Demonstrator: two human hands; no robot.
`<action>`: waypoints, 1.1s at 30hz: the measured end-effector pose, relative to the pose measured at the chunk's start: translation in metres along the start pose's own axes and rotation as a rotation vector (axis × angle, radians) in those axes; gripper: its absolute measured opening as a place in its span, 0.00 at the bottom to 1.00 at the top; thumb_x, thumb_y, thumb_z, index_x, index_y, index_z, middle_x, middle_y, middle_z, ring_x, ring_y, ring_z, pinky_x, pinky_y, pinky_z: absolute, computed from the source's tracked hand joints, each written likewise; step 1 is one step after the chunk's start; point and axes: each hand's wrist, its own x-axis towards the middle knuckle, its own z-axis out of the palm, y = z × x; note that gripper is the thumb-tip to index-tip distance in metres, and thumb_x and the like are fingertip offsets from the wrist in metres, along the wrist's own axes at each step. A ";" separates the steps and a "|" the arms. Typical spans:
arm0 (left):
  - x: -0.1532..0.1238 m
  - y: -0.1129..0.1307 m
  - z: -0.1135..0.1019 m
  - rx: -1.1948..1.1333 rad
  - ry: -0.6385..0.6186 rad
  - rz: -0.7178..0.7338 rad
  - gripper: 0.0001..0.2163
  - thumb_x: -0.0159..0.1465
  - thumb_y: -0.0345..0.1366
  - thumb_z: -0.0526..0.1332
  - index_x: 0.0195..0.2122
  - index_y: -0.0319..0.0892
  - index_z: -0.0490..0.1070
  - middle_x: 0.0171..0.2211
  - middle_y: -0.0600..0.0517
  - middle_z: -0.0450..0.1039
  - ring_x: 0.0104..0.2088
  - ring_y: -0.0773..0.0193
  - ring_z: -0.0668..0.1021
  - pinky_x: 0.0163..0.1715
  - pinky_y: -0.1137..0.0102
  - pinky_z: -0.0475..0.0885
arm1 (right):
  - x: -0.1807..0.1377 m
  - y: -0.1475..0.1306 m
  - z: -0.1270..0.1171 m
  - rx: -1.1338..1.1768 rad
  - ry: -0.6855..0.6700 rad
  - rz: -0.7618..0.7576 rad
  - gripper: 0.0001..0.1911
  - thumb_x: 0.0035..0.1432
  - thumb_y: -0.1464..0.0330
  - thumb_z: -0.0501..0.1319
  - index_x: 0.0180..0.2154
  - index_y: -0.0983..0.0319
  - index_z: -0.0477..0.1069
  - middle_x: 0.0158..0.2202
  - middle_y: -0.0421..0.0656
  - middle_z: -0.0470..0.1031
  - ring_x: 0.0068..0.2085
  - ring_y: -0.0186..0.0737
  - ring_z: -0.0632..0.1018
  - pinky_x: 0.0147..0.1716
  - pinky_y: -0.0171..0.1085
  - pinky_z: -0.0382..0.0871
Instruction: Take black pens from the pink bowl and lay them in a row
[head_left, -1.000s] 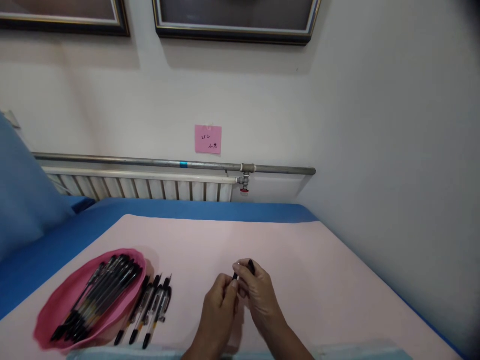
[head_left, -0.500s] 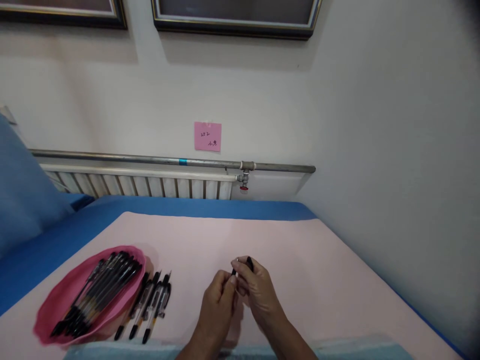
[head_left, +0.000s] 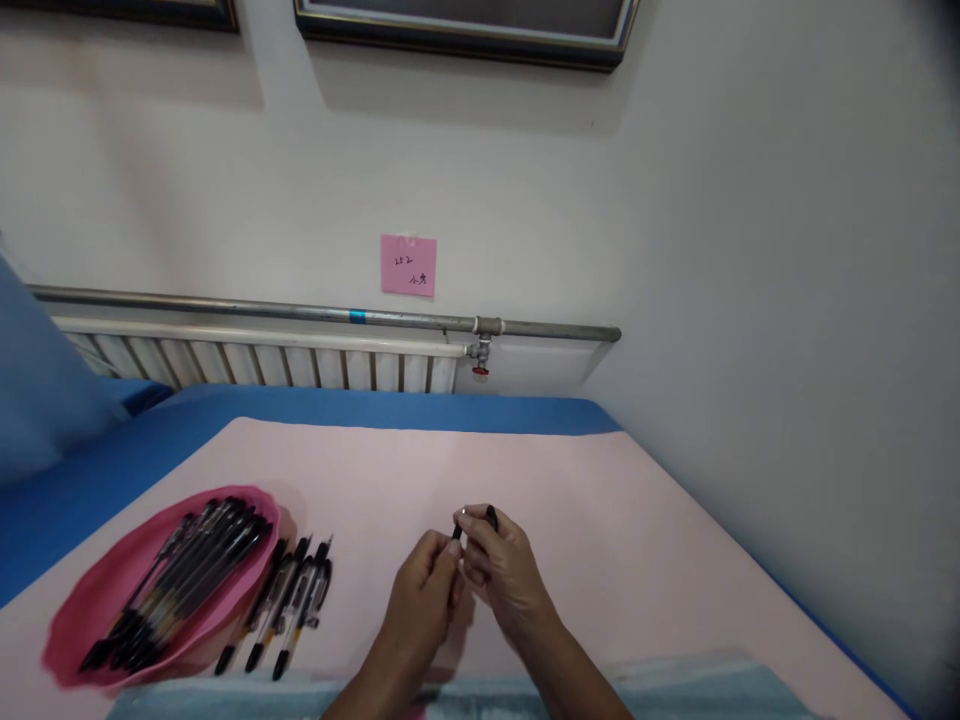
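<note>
Pen (head_left: 491, 517): held just above the pink sheet (head_left: 600, 520), centre front, mostly hidden by fingers. Long axis runs roughly left-right, rising slightly to the right. Left hand (head_left: 424, 592) pinches its left end and right hand (head_left: 504, 575) its right end, both equally near. Tray (head_left: 75, 650) of pens lies well left.
</note>
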 end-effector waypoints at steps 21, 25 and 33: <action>-0.002 0.003 0.002 -0.085 -0.049 -0.054 0.17 0.54 0.53 0.55 0.24 0.43 0.57 0.13 0.63 0.55 0.10 0.78 0.53 0.10 0.80 0.44 | -0.001 0.000 -0.001 0.000 0.051 0.018 0.15 0.39 0.63 0.67 0.24 0.62 0.62 0.12 0.28 0.51 0.14 0.23 0.51 0.13 0.27 0.46; -0.001 0.003 0.001 -0.089 -0.055 -0.066 0.17 0.55 0.53 0.53 0.24 0.43 0.57 0.13 0.63 0.55 0.10 0.78 0.52 0.09 0.80 0.44 | -0.003 -0.002 0.000 0.033 -0.013 0.062 0.14 0.41 0.62 0.66 0.27 0.63 0.66 0.12 0.28 0.51 0.14 0.22 0.50 0.13 0.27 0.45; -0.001 0.000 0.001 -0.069 -0.077 -0.060 0.16 0.56 0.51 0.53 0.26 0.43 0.59 0.14 0.63 0.56 0.10 0.78 0.53 0.09 0.80 0.45 | -0.003 -0.001 0.000 0.030 0.054 0.016 0.14 0.40 0.65 0.67 0.24 0.62 0.63 0.12 0.28 0.51 0.14 0.23 0.51 0.13 0.27 0.46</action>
